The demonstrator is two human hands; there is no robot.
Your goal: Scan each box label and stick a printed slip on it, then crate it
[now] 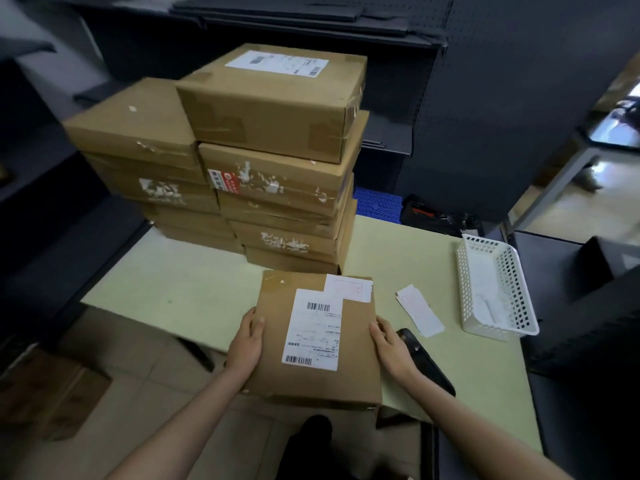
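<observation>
Head view: flat brown cardboard box (311,341), white barcode label (313,330) uppermost, overhangs the pale green worktop (194,282) at 6 o'clock. Left hand (247,344) and right hand (391,348) grip its side edges, fingers curled over. Loose white printed slip (419,310) lies at 3 o'clock; stacked brown cartons (242,157) stand at 12 o'clock.

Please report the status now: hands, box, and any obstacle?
Left hand and right hand grip the box by its sides. Label faces up. Scanner lies beside the right hand.
</observation>
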